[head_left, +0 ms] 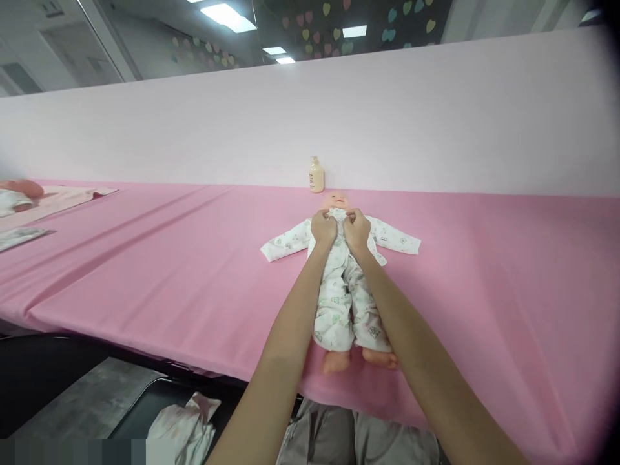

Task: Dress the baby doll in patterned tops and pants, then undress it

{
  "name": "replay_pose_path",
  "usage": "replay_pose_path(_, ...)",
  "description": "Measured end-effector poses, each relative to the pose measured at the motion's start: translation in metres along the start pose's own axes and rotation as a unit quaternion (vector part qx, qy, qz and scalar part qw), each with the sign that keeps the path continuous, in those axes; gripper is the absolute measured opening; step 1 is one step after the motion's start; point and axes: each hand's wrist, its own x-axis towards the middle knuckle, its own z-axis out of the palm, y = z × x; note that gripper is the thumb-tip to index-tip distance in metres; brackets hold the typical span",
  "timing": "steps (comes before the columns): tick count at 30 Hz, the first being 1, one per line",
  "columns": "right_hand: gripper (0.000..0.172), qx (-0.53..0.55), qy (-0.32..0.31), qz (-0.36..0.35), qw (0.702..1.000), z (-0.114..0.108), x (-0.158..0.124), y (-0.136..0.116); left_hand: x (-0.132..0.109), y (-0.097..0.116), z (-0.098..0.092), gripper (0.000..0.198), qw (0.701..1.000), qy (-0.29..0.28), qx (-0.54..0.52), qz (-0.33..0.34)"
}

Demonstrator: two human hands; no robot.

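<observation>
A baby doll (pixel 338 201) lies on its back on the pink-covered table, head toward the wall and bare feet toward me. It wears a white patterned jacket (pixel 290 241) with the sleeves spread to both sides, and matching trousers (pixel 334 316). Just below the doll's chin, my left hand (pixel 323 227) is closed on the jacket's front at the left. Opposite it, my right hand (pixel 357 228) pinches the jacket's other front edge. A small gap lies between the two hands. The fingertips are partly hidden by my knuckles.
A cream pump bottle (pixel 316 175) stands behind the doll's head, by the white wall. At the far left, part of another doll (pixel 22 188) lies on a light cloth (pixel 62 199). Crumpled cloth (pixel 184 426) lies on a dark surface below the table (pixel 145 290).
</observation>
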Motion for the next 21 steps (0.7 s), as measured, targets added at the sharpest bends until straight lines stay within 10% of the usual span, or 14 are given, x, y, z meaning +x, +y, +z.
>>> replay_pose_path(21, 0.015, 0.010, 0.041, -0.069, 0.997, -0.009, -0.013, 0.004, -0.025, 0.007, -0.005, 0.019, 0.985, 0.021, 0.061, 0.160)
